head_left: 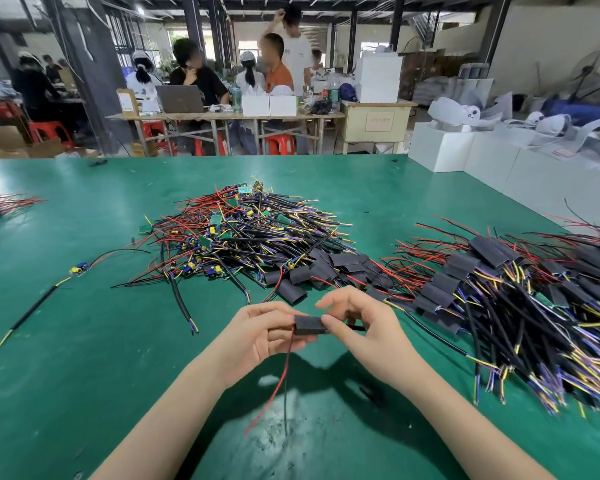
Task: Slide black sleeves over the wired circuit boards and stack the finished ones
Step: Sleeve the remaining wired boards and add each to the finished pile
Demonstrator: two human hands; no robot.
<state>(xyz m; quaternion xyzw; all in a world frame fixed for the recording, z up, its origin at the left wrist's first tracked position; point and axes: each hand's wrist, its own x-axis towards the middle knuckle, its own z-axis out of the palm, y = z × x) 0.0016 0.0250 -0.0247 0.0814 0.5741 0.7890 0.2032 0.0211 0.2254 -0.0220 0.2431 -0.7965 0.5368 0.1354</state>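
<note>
Black sleeve is held above the green table, between both hands; left hand grips its end to steady it; right hand pinches the other end, apparently seating the board; finished stack lies right, within reach.

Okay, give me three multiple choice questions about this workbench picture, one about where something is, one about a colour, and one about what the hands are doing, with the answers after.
1. Where does the stack of finished sleeved boards lie?
A. right of the hands
B. left table edge
C. on the floor

2. What colour is the table mat?
A. blue
B. green
C. grey

3. What is the state of the two hands?
A. both idle and flat
B. only one holds something
C. both hold the black sleeve

Answers: 1 A, the sleeved pile sits on the right side. 2 B, the bare mat is green. 3 C, the left hand and right hand both pinch the black sleeve, wires trailing from it.
</note>
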